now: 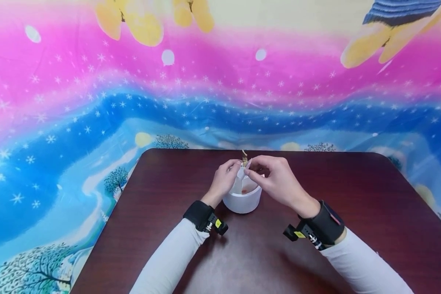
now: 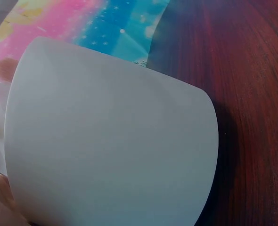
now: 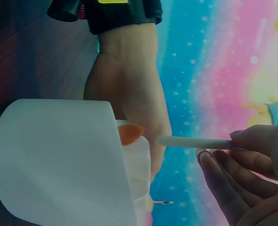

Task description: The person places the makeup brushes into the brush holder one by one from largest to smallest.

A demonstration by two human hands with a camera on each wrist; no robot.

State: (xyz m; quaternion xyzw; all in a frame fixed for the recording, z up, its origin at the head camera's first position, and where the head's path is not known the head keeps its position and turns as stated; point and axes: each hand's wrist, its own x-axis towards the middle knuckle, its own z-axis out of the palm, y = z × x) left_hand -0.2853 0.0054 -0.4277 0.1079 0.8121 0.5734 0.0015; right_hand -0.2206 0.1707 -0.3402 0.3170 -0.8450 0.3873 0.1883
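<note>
A white, round, tapered pot (image 1: 242, 202) stands on the table, also filling much of the left wrist view. My right hand (image 1: 283, 179) is over its right rim and pinches a slim white stick (image 3: 193, 142) between thumb and fingers. The stick's rounded end points toward my left hand. That left hand (image 1: 225, 179) is at the pot's left rim, fingertips bent in close to white pieces (image 3: 140, 172) standing above the rim; whether it grips one, I cannot tell. An orange rounded tip (image 3: 131, 134) also shows at the rim.
A gold-brown piece with a curved tip (image 1: 244, 157) rises behind the hands at the pot. The dark red-brown table (image 1: 161, 175) reaches back to a colourful printed cloth (image 1: 220, 90). Black bands with small cameras are on both wrists.
</note>
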